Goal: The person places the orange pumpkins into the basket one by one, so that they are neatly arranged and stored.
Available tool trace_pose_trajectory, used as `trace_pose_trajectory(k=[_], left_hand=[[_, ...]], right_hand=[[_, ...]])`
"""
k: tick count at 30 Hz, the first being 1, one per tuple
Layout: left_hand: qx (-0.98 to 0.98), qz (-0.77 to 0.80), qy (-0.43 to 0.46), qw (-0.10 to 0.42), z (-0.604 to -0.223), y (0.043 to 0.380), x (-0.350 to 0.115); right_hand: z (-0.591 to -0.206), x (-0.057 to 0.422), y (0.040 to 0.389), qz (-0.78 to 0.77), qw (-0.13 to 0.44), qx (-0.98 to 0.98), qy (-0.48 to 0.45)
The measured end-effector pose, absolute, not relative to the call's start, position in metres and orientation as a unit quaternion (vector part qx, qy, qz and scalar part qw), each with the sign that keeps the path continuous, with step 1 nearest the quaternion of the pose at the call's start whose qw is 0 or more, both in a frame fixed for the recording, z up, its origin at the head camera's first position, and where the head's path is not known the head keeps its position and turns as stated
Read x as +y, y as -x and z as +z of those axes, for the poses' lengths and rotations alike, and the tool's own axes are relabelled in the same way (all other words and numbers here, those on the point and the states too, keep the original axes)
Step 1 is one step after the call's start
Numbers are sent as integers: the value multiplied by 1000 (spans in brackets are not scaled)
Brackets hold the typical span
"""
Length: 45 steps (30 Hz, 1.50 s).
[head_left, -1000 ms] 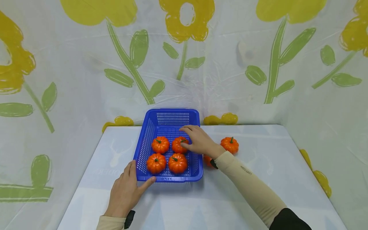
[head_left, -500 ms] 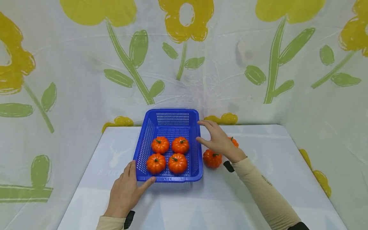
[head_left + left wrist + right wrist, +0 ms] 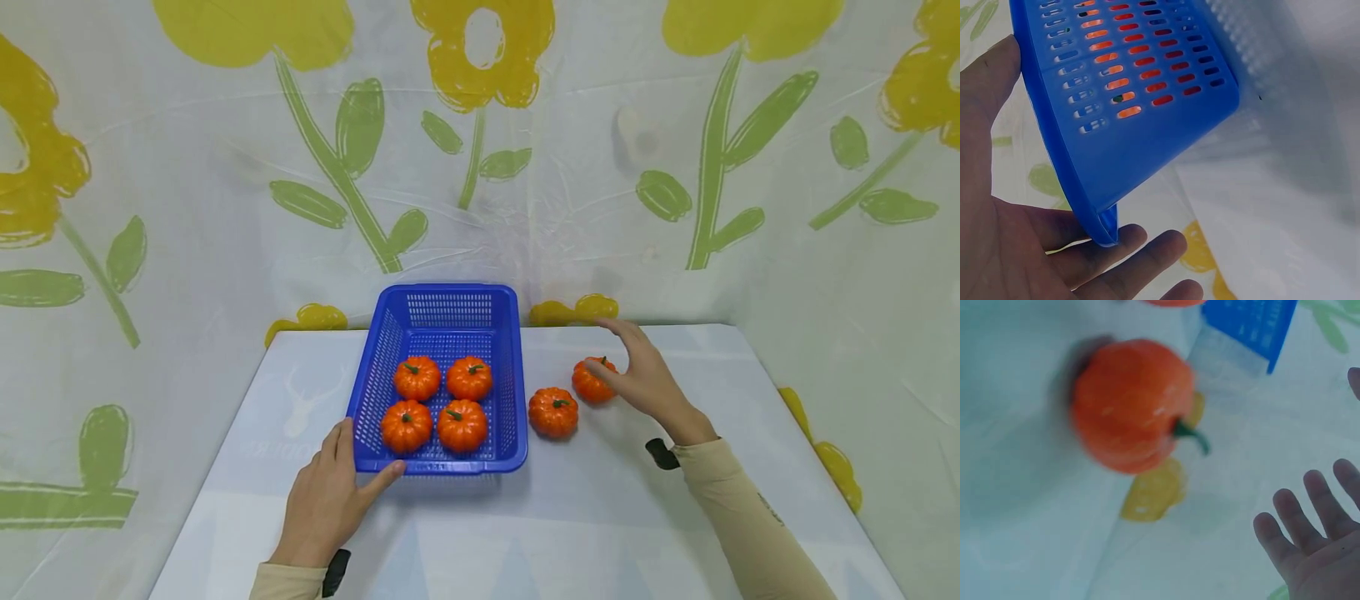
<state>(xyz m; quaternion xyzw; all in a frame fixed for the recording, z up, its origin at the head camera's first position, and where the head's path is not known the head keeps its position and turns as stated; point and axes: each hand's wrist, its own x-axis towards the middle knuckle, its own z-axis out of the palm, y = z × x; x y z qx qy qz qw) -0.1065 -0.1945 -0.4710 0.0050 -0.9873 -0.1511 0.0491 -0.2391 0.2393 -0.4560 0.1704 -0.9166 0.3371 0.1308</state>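
The blue basket (image 3: 450, 340) sits on the pale counter (image 3: 480, 542), with four orange pumpkins in its nearer part, in two rows of two: far left (image 3: 417, 378), far right (image 3: 469, 379), near left (image 3: 406, 427) and near right (image 3: 462, 427). Two more lie outside, to the right of the basket: the nearer loose pumpkin (image 3: 553, 413) just beside its wall, the farther loose pumpkin (image 3: 588, 385) beyond that one and a little apart from the basket.

The left hand (image 3: 322, 500) rests on the basket's near left corner, thumb along the near rim, fingers straight and loose against the left side rather than clenched round it.

The right hand (image 3: 651, 383) is well to the right of the basket, above the farther loose pumpkin, its fingers spread and released, holding nothing. The right wrist view is blurred, but the hand appears clear of the pumpkin there.

Behind the basket hangs a white cloth (image 3: 577, 217) printed with yellow flowers and green leaves.
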Motion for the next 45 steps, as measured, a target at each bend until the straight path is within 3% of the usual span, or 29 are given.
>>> trace_pose_trajectory(k=[14, 26, 45], left_hand=[[-987, -154, -7, 38, -471, 107, -195], [-988, -152, -8, 37, -473, 108, -195], [-988, -149, -11, 37, -471, 106, -195]], right_hand=[[-506, 272, 228, 338, 33, -935, -101], [-526, 271, 234, 345, 20, -932, -109], [-528, 271, 236, 339, 46, -933, -116]])
